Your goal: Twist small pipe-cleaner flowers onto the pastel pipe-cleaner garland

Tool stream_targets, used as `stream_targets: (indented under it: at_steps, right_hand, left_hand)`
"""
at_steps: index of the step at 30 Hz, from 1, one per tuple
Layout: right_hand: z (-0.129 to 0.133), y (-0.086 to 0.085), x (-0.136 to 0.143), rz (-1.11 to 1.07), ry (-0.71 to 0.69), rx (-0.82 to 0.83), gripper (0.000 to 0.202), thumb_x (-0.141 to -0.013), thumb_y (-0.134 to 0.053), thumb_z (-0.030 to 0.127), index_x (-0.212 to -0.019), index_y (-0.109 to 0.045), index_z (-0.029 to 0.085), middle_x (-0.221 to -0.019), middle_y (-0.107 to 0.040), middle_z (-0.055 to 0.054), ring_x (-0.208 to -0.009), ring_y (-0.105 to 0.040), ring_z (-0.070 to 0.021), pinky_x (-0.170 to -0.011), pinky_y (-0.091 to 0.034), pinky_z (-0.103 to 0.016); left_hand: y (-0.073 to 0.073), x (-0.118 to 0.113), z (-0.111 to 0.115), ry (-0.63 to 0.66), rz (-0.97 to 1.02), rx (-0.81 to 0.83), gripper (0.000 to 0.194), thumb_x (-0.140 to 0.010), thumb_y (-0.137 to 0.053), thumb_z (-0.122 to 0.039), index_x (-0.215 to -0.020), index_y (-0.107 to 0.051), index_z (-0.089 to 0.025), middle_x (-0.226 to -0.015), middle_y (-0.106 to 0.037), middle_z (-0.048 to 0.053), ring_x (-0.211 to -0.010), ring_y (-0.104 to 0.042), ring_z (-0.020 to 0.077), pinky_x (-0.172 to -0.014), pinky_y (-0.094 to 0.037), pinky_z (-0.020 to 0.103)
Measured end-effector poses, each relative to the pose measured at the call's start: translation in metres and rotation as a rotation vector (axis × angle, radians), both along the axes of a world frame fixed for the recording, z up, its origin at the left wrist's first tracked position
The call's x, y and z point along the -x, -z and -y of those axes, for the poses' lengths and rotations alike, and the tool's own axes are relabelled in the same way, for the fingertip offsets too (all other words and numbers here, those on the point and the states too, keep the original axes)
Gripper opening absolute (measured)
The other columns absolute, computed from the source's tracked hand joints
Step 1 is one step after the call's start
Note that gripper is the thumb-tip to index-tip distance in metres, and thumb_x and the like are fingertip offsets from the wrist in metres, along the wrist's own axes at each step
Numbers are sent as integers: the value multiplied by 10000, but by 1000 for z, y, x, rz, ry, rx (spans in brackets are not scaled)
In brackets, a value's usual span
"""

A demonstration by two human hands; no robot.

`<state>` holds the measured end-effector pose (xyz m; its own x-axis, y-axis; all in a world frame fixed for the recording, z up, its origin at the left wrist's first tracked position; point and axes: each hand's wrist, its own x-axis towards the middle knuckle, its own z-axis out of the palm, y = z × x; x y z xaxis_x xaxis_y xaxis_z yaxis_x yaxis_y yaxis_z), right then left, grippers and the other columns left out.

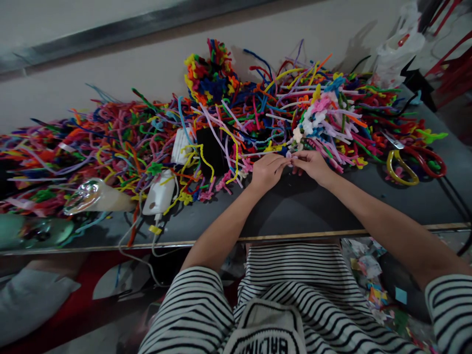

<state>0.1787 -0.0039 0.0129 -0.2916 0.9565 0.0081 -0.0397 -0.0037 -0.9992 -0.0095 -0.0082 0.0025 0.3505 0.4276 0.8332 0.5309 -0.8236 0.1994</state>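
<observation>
My left hand (268, 172) and my right hand (311, 165) meet above the front part of the dark table (306, 211). Their fingertips pinch a small pale purple pipe-cleaner piece (289, 155) between them. Just beyond the fingers lies a bundle of pipe-cleaner flowers (319, 118) in white, pink and blue. Tangled pipe cleaners (254, 113) of many colours spread behind both hands. The exact shape of the held piece is partly covered by my fingers.
Scissors (402, 167) with yellow and red handles lie at the right. Left of my hands are a white device with a cable (160, 194), a black box (209, 150) and a plastic-topped cup (99, 196). Another person's grey clothing (33, 305) shows at lower left.
</observation>
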Motion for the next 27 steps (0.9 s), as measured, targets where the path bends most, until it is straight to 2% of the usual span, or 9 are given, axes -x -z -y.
stream_targets:
  at_steps: [4, 7, 10, 12, 14, 16, 20, 27]
  right_hand:
    - [5, -1, 3, -105, 37, 81, 364, -678, -796, 395, -959, -744, 169, -759, -715, -27, -596, -647, -140, -482, -457, -237]
    - [5, -1, 4, -155, 53, 118, 408, -663, -824, 407, -997, -738, 188, -807, -726, -26, -633, -665, -142, -500, -468, -233]
    - [3, 0, 3, -143, 75, 96, 421, -643, -848, 444, -957, -726, 192, -807, -720, -22, -638, -653, -133, -517, -476, -236]
    - [1, 0, 1, -104, 76, 57, 435, -644, -850, 478, -940, -721, 187, -813, -719, -27, -639, -642, -126, -518, -476, -238]
    - [-1, 0, 0, -73, 68, 25, 451, -646, -851, 507, -928, -720, 179, -795, -713, -30, -627, -634, -123, -504, -469, -235]
    - [-2, 1, 0, -57, 60, 17, 467, -630, -863, 522, -909, -719, 175, -765, -704, -27, -606, -627, -120, -479, -456, -230]
    - [-3, 0, 0, -26, 34, 42, 485, -595, -888, 534, -886, -714, 187, -721, -689, -16, -591, -624, -119, -458, -446, -220]
    - [1, 5, 2, 48, 4, -25, 486, -657, -835, 567, -896, -696, 167, -730, -677, -31, -559, -590, -116, -469, -454, -248]
  left_hand:
    - [-1, 0, 2, -61, -93, -70, 167, -972, -606, -250, -997, -769, -223, -890, -785, 48, -823, -719, 157, -777, -569, 307]
    - [-2, -3, 5, -51, -51, 17, 168, -963, -629, -314, -961, -776, -234, -881, -785, 41, -818, -715, 162, -783, -565, 319]
    - [-2, -8, 4, 3, 212, 305, 283, -982, -586, -423, -954, -769, -210, -891, -778, 57, -835, -713, 159, -765, -568, 307]
    - [0, -9, 1, 62, 394, 600, 359, -973, -569, -500, -973, -758, -194, -845, -762, 55, -730, -688, 137, -628, -537, 257]
    - [3, -8, -5, 122, 476, 877, 385, -913, -633, -554, -933, -753, -188, -767, -734, 33, -595, -616, 104, -490, -441, 207]
    - [5, -6, -11, 167, 494, 1043, 380, -837, -718, -564, -874, -751, -188, -731, -714, 18, -550, -566, 85, -450, -378, 186]
    - [6, -1, -16, 225, 544, 1113, 380, -791, -752, -566, -804, -751, -187, -699, -700, 15, -548, -547, 79, -465, -379, 188]
    - [0, 1, -12, 215, 516, 1143, 386, -696, -825, -548, -713, -734, -172, -631, -674, 11, -536, -531, 76, -482, -390, 202]
